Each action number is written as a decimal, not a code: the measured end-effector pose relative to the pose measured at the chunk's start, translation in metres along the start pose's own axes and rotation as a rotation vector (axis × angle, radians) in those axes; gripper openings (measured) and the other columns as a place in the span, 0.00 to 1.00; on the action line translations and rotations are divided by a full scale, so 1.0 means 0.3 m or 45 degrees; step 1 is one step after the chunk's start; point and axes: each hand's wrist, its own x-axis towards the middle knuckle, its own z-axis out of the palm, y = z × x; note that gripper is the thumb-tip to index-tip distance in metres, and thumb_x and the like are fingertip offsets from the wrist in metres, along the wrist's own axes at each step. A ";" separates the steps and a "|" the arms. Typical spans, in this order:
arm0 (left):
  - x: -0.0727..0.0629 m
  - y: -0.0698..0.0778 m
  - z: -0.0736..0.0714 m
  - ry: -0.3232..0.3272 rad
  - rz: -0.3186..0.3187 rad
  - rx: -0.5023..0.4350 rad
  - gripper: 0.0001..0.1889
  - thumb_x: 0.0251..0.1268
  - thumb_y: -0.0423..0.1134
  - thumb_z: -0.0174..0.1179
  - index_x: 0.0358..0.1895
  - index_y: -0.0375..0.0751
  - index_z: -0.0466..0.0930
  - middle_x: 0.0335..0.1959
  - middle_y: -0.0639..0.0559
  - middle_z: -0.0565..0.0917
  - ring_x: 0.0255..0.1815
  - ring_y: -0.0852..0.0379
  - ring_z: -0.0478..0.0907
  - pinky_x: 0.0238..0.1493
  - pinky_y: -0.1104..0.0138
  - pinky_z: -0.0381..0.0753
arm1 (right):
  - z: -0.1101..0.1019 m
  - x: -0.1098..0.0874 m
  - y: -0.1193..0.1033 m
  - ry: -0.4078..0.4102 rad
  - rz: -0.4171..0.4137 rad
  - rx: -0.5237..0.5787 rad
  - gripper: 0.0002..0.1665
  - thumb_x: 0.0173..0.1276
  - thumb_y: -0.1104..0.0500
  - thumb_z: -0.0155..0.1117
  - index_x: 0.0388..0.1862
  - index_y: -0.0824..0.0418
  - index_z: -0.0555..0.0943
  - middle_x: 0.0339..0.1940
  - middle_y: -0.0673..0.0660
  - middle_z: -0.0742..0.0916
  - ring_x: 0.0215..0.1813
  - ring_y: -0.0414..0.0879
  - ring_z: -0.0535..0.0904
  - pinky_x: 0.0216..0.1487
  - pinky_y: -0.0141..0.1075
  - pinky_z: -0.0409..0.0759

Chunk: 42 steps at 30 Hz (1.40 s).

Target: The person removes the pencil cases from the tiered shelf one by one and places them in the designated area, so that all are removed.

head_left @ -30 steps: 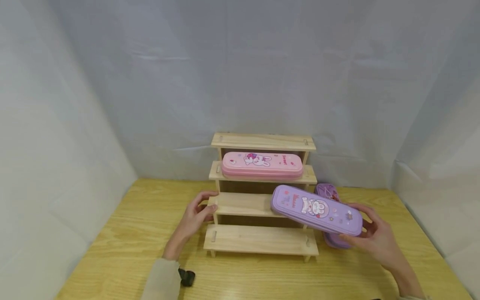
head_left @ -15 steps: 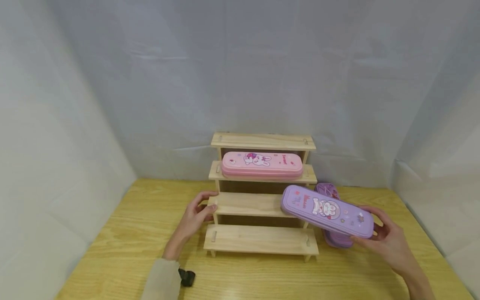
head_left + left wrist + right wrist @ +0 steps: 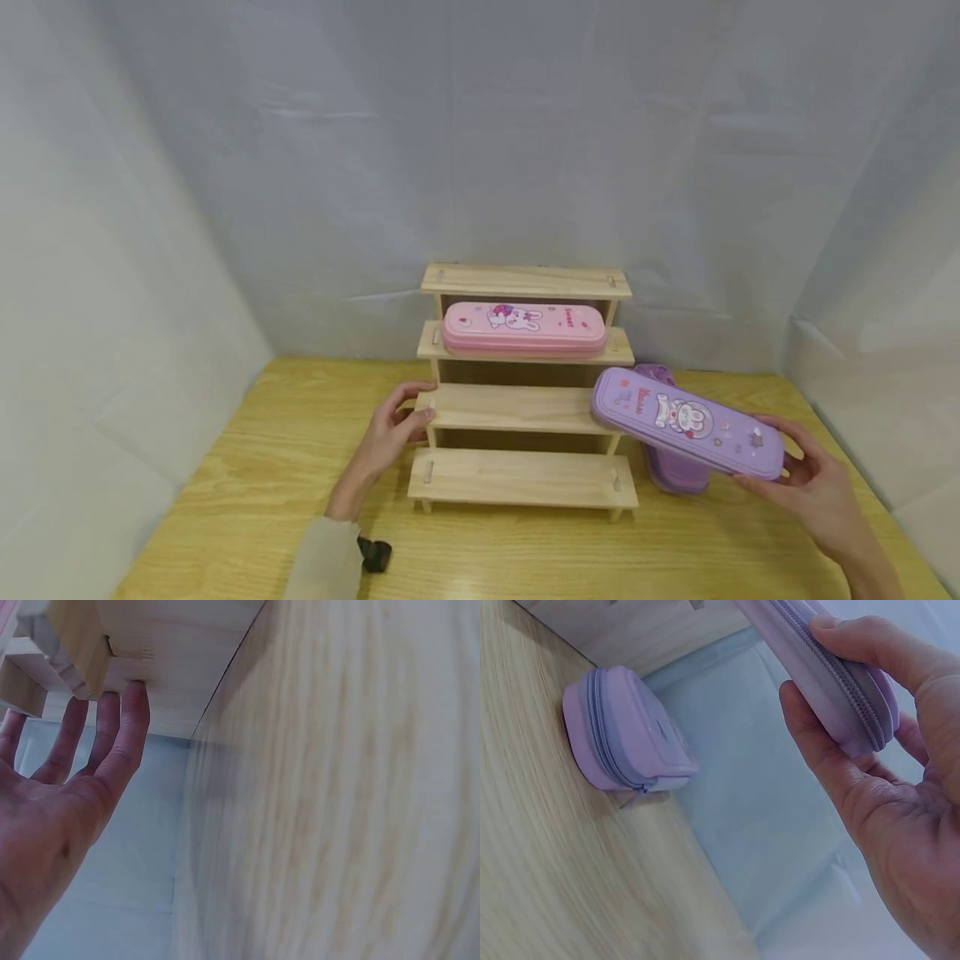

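Observation:
A four-step wooden display rack (image 3: pixel 521 479) stands on the table, with a pink pencil case (image 3: pixel 525 327) lying along its second step from the top. My left hand (image 3: pixel 386 429) holds the left end of the step below that, thumb on the board; in the left wrist view its fingertips (image 3: pixel 135 694) touch the wood from below. Over the rack's right side, a purple zippered pencil case (image 3: pixel 697 423) is in my right hand (image 3: pixel 813 483), which pinches its right end. That case tilts, its left end overlapping the third step. Another purple pencil case (image 3: pixel 678 471) lies partly hidden beneath it.
The wood-grain table (image 3: pixel 300 417) is enclosed by pale sheeting (image 3: pixel 525 150) at the back and both sides. A small black object (image 3: pixel 377 556) shows beside the left sleeve (image 3: pixel 326 558). The lower purple case (image 3: pixel 622 727) sits close to the rack's side.
My right hand has moved steadily to the right with the purple pencil case, drawing it away from over the rack's step. My left hand and the rack stay put.

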 end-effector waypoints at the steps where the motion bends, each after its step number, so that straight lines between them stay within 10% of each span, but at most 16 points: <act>1: 0.000 0.000 0.000 0.001 0.002 0.002 0.20 0.77 0.40 0.58 0.67 0.42 0.72 0.62 0.36 0.73 0.46 0.56 0.82 0.44 0.62 0.89 | -0.004 -0.003 -0.002 0.005 0.008 -0.002 0.50 0.51 0.92 0.61 0.73 0.68 0.68 0.66 0.46 0.80 0.51 0.35 0.85 0.40 0.32 0.88; 26: -0.004 0.004 0.002 0.008 0.004 0.010 0.20 0.77 0.40 0.58 0.68 0.44 0.73 0.62 0.38 0.72 0.44 0.58 0.81 0.43 0.64 0.88 | -0.076 -0.046 -0.016 0.205 -0.032 -0.034 0.50 0.51 0.93 0.60 0.73 0.68 0.68 0.64 0.46 0.79 0.50 0.33 0.85 0.39 0.28 0.87; 34: 0.000 0.006 0.004 0.010 -0.006 0.004 0.20 0.77 0.39 0.58 0.67 0.43 0.73 0.61 0.37 0.74 0.44 0.57 0.81 0.42 0.65 0.88 | -0.088 -0.055 -0.024 0.371 0.013 -0.206 0.48 0.50 0.90 0.65 0.71 0.65 0.73 0.63 0.45 0.73 0.46 0.28 0.84 0.38 0.23 0.85; 42: 0.002 0.010 0.004 0.013 -0.019 0.009 0.20 0.76 0.39 0.59 0.67 0.43 0.73 0.62 0.38 0.74 0.45 0.56 0.81 0.43 0.65 0.88 | -0.101 -0.058 0.007 0.551 0.146 -0.678 0.48 0.51 0.81 0.75 0.70 0.55 0.76 0.57 0.37 0.70 0.43 0.23 0.79 0.38 0.16 0.81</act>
